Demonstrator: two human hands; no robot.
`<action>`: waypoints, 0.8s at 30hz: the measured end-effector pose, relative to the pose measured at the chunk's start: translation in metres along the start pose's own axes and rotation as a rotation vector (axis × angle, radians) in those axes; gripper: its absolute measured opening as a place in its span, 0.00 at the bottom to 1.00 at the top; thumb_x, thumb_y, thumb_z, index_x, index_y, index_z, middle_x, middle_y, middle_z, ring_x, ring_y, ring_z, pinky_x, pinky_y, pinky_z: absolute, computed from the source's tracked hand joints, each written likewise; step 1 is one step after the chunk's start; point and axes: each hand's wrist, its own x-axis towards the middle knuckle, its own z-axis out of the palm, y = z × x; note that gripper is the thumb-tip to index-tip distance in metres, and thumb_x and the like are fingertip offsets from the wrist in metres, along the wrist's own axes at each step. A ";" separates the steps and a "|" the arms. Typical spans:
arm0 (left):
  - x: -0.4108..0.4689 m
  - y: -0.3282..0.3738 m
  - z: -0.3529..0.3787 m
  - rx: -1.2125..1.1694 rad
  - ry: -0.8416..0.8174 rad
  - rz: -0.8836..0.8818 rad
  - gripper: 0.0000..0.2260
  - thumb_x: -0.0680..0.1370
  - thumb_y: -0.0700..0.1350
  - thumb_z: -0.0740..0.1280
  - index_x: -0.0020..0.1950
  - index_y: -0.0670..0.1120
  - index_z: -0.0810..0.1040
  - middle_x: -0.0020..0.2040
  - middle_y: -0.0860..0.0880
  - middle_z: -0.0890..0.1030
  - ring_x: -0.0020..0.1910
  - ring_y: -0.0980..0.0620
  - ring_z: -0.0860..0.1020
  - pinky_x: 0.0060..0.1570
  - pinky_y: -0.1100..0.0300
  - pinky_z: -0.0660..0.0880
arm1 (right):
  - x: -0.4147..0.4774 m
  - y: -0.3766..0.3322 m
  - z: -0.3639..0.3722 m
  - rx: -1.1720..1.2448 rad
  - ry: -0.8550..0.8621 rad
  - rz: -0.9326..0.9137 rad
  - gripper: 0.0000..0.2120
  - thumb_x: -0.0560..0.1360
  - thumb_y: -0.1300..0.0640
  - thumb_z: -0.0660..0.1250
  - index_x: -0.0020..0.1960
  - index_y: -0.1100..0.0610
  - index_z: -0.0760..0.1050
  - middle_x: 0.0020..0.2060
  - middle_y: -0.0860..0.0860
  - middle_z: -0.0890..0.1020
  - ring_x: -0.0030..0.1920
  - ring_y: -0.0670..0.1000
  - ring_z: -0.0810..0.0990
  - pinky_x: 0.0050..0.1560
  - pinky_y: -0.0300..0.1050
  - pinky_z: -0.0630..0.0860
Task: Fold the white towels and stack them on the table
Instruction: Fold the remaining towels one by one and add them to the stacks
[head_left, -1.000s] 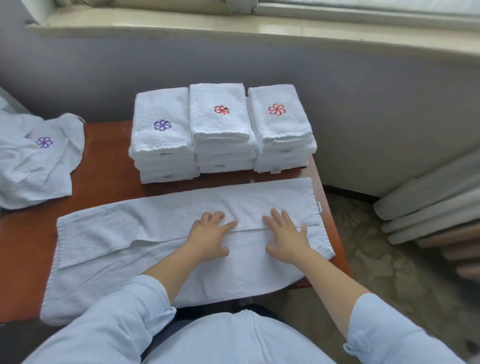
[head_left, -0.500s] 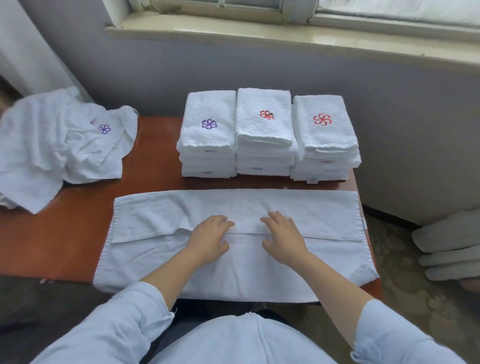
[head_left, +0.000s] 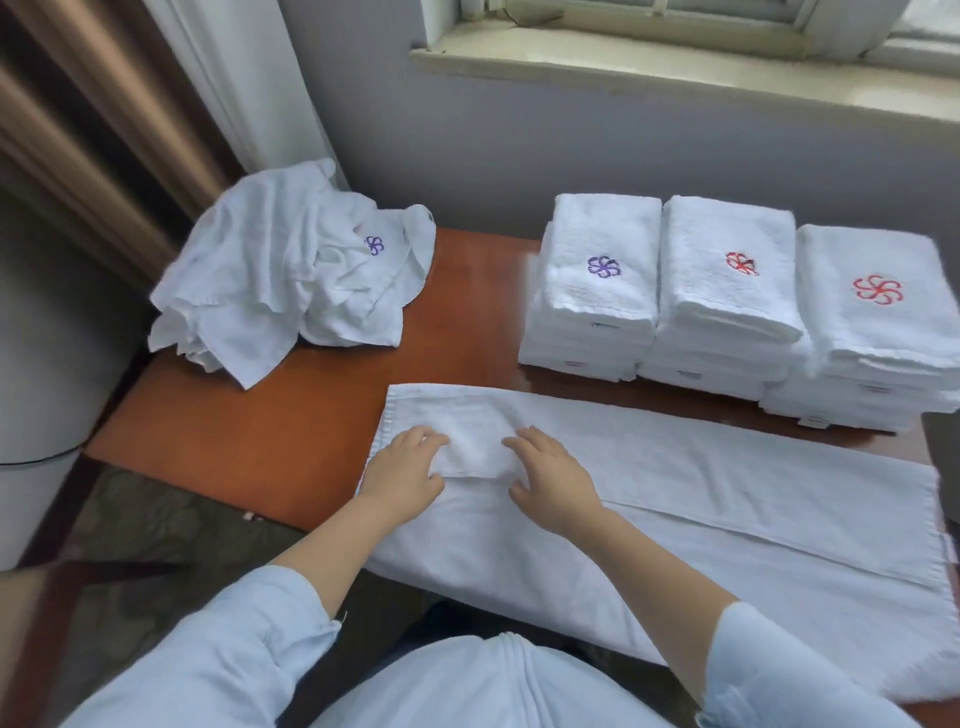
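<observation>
1. A long white terry towel (head_left: 727, 519), folded lengthwise into a soft band, lay along the near edge of the glossy reddish-brown table (head_left: 311, 415).
2. The left hand (head_left: 402, 470) and right hand (head_left: 553, 480) rested flat on the towel's left end, fingers loosely straight, gripping nothing.
3. Three neat rectangular stacks (head_left: 597, 291) stood behind the towel, and a crumpled heap (head_left: 291, 270) lay at the far left.

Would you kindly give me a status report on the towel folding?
Both open: left hand, right hand, pressing spread towel near its left end. Behind, folded stacks; far left, unfolded pile. Nothing blocking.
</observation>
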 end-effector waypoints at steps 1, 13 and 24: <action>0.003 -0.011 -0.004 -0.007 0.006 -0.018 0.24 0.78 0.46 0.63 0.74 0.53 0.66 0.74 0.53 0.65 0.72 0.52 0.65 0.63 0.55 0.71 | 0.007 -0.009 0.005 0.015 -0.007 0.007 0.27 0.76 0.57 0.63 0.75 0.52 0.64 0.75 0.48 0.64 0.74 0.53 0.62 0.68 0.46 0.67; 0.065 -0.096 -0.025 -0.232 0.046 -0.145 0.26 0.81 0.45 0.62 0.78 0.53 0.59 0.62 0.50 0.74 0.64 0.48 0.70 0.61 0.50 0.73 | 0.066 -0.064 0.052 -0.038 0.072 0.101 0.23 0.71 0.60 0.64 0.66 0.53 0.74 0.64 0.51 0.71 0.66 0.54 0.68 0.68 0.46 0.61; 0.103 -0.101 -0.030 -0.488 0.063 -0.095 0.21 0.80 0.45 0.65 0.72 0.55 0.69 0.48 0.53 0.76 0.47 0.53 0.76 0.43 0.60 0.71 | 0.071 -0.079 0.056 0.018 0.171 0.213 0.23 0.76 0.60 0.63 0.70 0.53 0.72 0.70 0.50 0.68 0.73 0.53 0.62 0.72 0.44 0.59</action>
